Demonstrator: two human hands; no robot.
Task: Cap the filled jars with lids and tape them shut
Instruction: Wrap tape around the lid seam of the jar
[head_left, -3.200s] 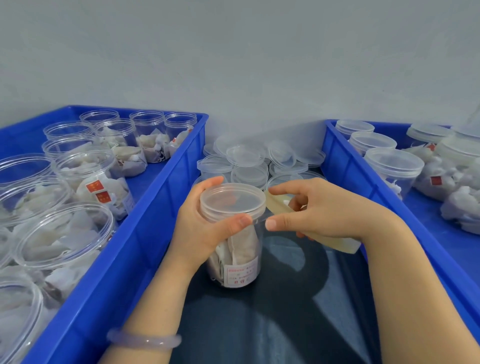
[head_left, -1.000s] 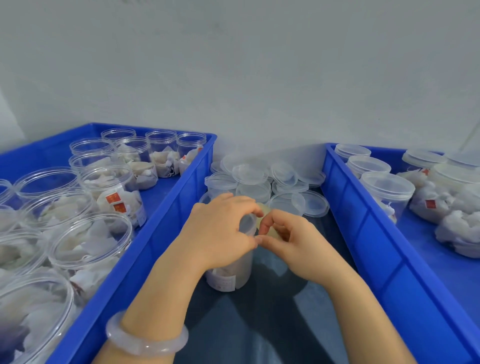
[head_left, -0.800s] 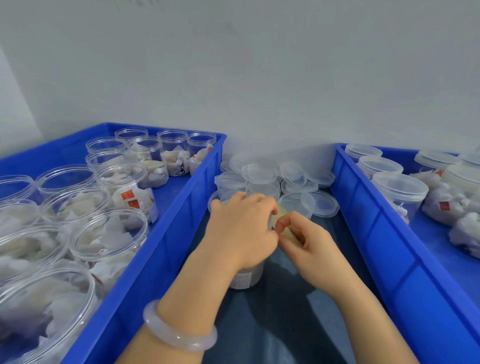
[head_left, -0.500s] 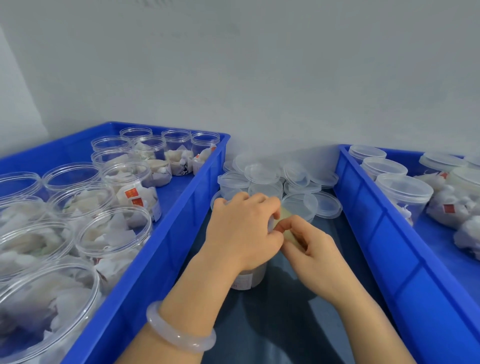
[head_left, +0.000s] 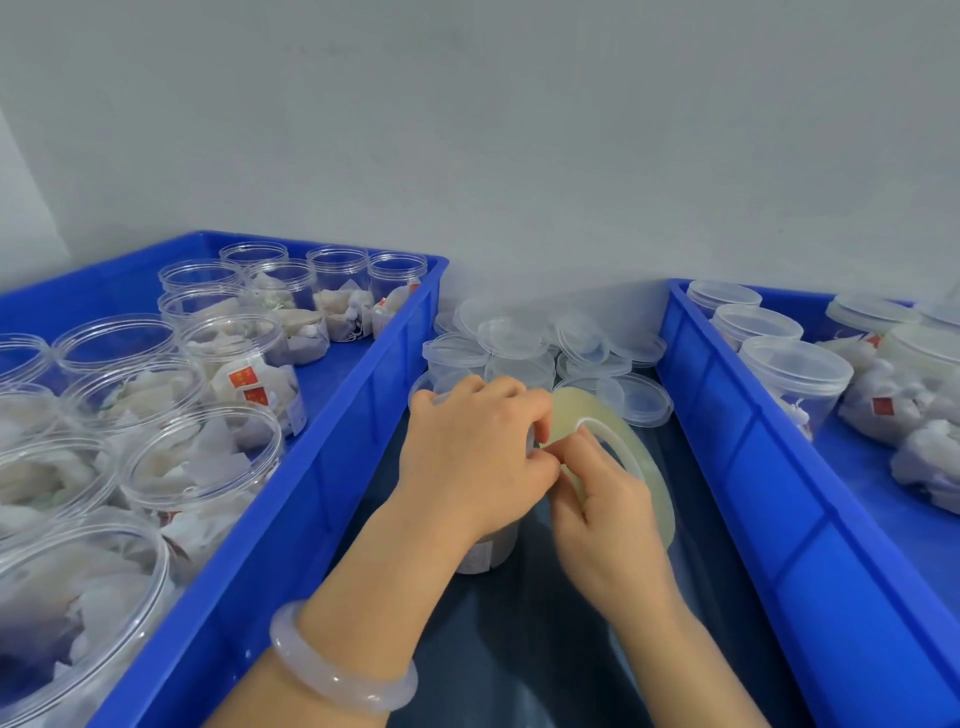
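The left hand (head_left: 470, 457) grips the top of a jar (head_left: 491, 551) while the right hand (head_left: 602, 504) pinches a tape roll (head_left: 644, 467) beside it.

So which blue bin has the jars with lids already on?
The right bin: its capped jars wear lids, while the left bin holds open jars.
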